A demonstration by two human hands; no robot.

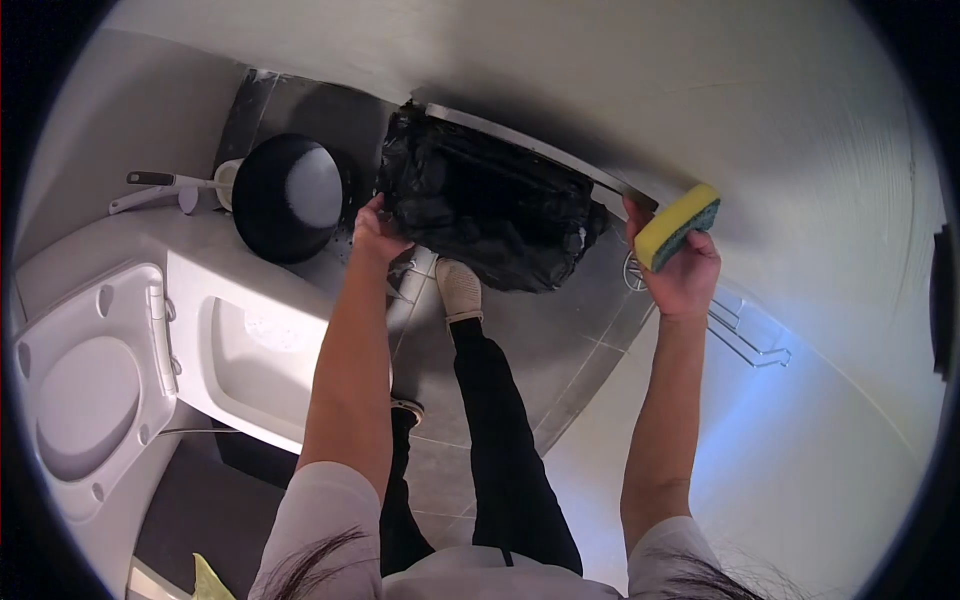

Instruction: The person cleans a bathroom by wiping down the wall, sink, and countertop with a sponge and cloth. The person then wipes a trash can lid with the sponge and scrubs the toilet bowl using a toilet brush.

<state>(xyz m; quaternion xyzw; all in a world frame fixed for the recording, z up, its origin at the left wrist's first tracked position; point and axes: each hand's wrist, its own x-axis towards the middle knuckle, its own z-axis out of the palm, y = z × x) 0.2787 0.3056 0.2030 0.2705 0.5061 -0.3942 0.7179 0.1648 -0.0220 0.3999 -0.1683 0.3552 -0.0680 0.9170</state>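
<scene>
A bin lined with a black plastic bag (490, 200) stands on the dark tiles against the wall. My left hand (378, 230) is at its left side, with the fingers partly hidden behind the bag's edge. A yellow sponge with a green scouring side (678, 228) is in my right hand (684, 268), the thumb and fingers around it. The right fingertips are beside the end of a flat metal edge (530, 145) that runs along the back of the bin.
At the left is a white toilet (190, 340) with its lid raised. Beyond it are a black bucket (262, 200) with something white inside and a long-handled brush (170, 180). A wire rack (745, 340) is on the right wall. My feet stand on the tiled floor (530, 350).
</scene>
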